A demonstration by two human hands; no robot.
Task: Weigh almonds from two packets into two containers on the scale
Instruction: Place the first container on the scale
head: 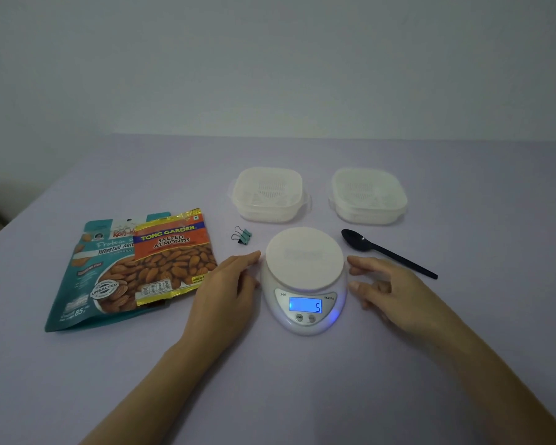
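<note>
A white kitchen scale (304,261) sits in the middle of the table, its blue display lit and showing 5, its round platform bare. My left hand (227,289) lies flat at the scale's left side, fingertips touching its edge. My right hand (385,290) rests at the scale's right side with loosely bent fingers, holding nothing. Two white square containers stand behind the scale, one at the left (268,194) and one at the right (368,196). A teal roasted almond packet (87,277) lies at the left, with an orange salted almond packet (170,252) overlapping it.
A black plastic spoon (384,250) lies right of the scale, bowl toward the containers. Small teal binder clips (242,235) lie between the packets and the scale. The lilac table (270,380) ends at a pale wall behind.
</note>
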